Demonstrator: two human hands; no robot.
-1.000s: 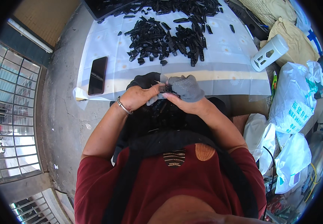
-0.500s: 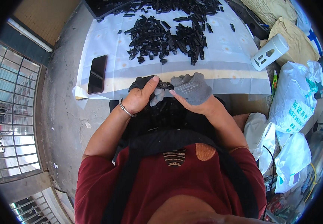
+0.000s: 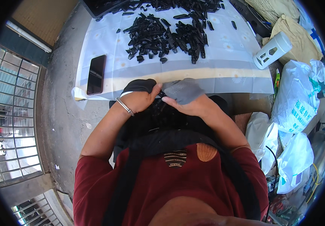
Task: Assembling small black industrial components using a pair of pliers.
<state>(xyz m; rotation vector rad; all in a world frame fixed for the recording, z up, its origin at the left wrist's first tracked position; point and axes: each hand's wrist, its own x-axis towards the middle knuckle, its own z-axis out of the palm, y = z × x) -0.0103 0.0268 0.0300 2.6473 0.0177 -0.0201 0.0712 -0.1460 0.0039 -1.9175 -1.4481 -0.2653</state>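
My left hand (image 3: 143,93), in a dark glove with the thumb bare, is closed on one end of a small black plastic piece (image 3: 162,93). The other end sits in my right hand (image 3: 185,96), whose grey dotted glove also leaves the thumb bare. Both thumbs press on the piece, and the gloved fingers hide most of it. My hands are just off the table's near edge, above my lap. Dark pieces like it seem to lie on the black apron (image 3: 162,116) below, though they are hard to tell apart.
A heap of black plastic pieces (image 3: 151,35) covers the middle of the cloth-covered table (image 3: 226,66). A phone (image 3: 96,74) lies to the left and a white cut-out cylinder (image 3: 272,51) to the right. Plastic bags (image 3: 296,98) crowd the right side; a black tray (image 3: 102,5) stands far left.
Both hands have turned and drawn slightly left, the left wrist rolling over. Less of the black plastic piece shows between them, and the left hand's grey fingertips are now out of sight.
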